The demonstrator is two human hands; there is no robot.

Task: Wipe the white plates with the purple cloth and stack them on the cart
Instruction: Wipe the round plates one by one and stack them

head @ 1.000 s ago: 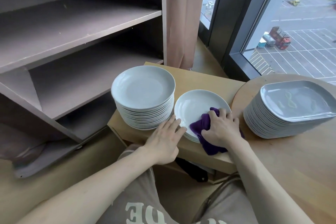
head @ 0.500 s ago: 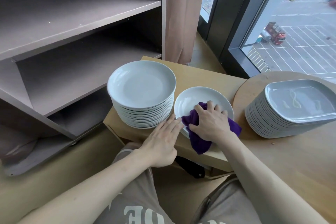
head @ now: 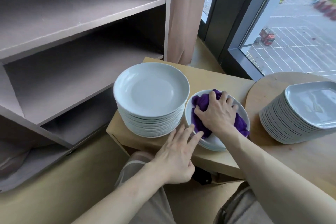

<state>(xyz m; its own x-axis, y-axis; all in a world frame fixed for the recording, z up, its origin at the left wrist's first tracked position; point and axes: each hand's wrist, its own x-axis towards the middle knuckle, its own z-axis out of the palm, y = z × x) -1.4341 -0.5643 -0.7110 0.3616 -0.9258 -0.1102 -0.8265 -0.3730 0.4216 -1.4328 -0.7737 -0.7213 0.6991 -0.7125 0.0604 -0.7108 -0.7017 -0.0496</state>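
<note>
Purple cloth lies bunched in the well of a small white plate, the top one of a short stack on the light wooden cart. Part of the cloth trails over the plate's near-right rim.

Right hand: palm down on the cloth, fingers curled into the fabric and gripping it, pressing it against the plate.

Left hand: fingers straight and slightly spread, holding nothing. Fingertips touch the near-left rim of the short stack.

Tall stack of round white plates stands on the cart just left of the short stack; their rims are touching or nearly so, cannot tell which.

Stack of rounded-square white plates sits on the round wooden table to the right, apart from the cart's stacks.

Surroundings: grey-brown shelf unit at left, beige curtain behind the cart, window at upper right overlooking a car park.
</note>
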